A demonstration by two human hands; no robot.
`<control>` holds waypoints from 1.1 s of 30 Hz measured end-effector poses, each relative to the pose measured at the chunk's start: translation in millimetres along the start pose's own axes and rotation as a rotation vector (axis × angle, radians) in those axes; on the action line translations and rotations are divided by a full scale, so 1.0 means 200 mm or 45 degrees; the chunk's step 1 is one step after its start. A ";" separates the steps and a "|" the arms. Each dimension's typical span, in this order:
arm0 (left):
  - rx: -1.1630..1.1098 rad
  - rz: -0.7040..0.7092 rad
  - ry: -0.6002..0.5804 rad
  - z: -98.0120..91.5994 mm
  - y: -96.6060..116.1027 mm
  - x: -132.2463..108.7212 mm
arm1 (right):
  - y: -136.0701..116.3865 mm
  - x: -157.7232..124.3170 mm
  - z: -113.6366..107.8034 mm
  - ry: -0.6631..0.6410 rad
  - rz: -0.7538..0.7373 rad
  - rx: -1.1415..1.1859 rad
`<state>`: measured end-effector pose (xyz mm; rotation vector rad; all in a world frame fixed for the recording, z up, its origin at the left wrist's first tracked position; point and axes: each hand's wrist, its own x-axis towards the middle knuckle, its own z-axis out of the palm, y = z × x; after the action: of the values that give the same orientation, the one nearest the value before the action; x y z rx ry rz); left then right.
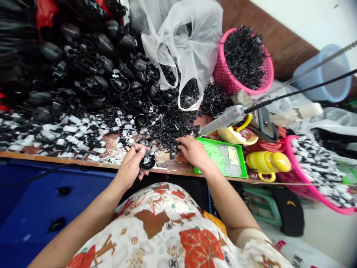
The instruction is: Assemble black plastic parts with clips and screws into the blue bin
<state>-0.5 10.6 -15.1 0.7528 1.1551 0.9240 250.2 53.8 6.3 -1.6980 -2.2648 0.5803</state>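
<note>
My left hand (130,165) is closed around a black plastic part with a round base (147,162), holding it at the table's front edge. My right hand (192,150) reaches to the near side of a heap of small black plastic pieces (167,126). Its fingertips are apart and touch the edge of that heap, with nothing visible between them. Just left of those fingers lies a small dark rounded piece (173,153). Thin white sticks (113,152) are scattered on the table left of my left hand.
Black housings (92,85) are piled at the back left, behind white and black pieces (72,134). A green tray (199,172), yellow bottle (260,161) and hanging screwdriver (223,120) are to the right. A pink basket (220,63) stands behind, near a plastic bag (192,41).
</note>
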 end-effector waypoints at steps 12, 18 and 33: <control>-0.174 -0.124 -0.117 0.08 0.06 -0.01 | -0.03 -0.17 0.22 0.131 -0.138 0.077; -0.227 -0.160 -0.189 0.07 0.08 -0.02 | -0.07 -0.16 0.10 0.246 -0.194 0.321; -0.025 0.004 -0.280 0.09 0.05 -0.05 | -0.31 -0.12 0.00 0.108 -0.600 0.245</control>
<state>12.4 5.8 2.5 0.8187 0.9508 0.8313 205.0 16.7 35.6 -1.0282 -2.3436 0.5780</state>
